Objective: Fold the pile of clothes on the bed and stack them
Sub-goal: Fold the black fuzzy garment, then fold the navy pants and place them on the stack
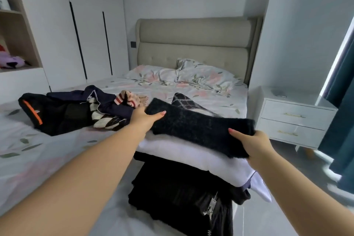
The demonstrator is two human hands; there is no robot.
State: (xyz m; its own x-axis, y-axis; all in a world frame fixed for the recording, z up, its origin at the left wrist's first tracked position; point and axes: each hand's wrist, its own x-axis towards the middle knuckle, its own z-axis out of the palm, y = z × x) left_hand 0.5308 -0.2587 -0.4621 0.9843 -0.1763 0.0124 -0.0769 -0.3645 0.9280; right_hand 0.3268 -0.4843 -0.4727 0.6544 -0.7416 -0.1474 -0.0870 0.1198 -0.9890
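Our left grip (146, 119) and right grip (252, 142) grasp the folded knit (197, 128) atop the stack (201, 161) by the right edge of the bed (172, 86), while the pile (76, 111) is not yet folded.

Left hand (145, 119) and right hand (252, 143) grip opposite ends of the black fuzzy knit (195, 124), just over the white folded garment (191, 155) topping the black stack (172, 188), with the unfolded pile (72, 113) alongside.

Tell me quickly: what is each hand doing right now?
Left hand: grips the left end of the folded black fuzzy garment, thumb on top.
Right hand: grips the same garment's right end, thumb on top.
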